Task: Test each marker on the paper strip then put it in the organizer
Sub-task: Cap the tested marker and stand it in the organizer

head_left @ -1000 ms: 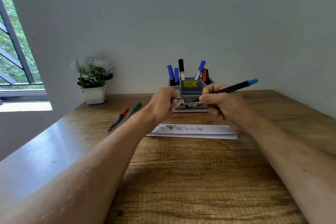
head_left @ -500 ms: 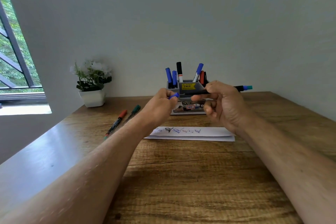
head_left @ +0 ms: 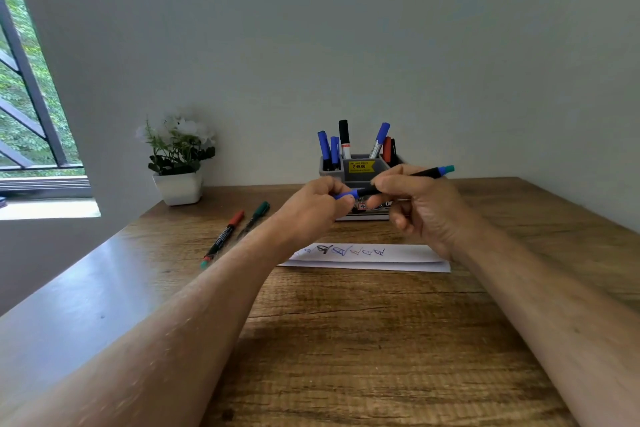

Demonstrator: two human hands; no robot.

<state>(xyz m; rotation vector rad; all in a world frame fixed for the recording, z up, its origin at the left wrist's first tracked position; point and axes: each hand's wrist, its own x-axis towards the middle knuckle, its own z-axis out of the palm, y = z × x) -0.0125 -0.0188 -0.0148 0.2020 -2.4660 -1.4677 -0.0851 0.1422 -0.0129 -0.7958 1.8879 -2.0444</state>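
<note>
Compared with a second ago, I am seeing the two hands closing together: the blue cap pinched in the left hand is now meeting the near end of the slim black marker with a blue-and-teal tail, which the right hand is gripping by the barrel, fingers curled round it. I am reading this as recapping, so the organizer drop looks next. The marker is hovering roughly level above the wooden counter, in front of the grey plastic organizer and over the white paper strip carrying scribbles.
</note>
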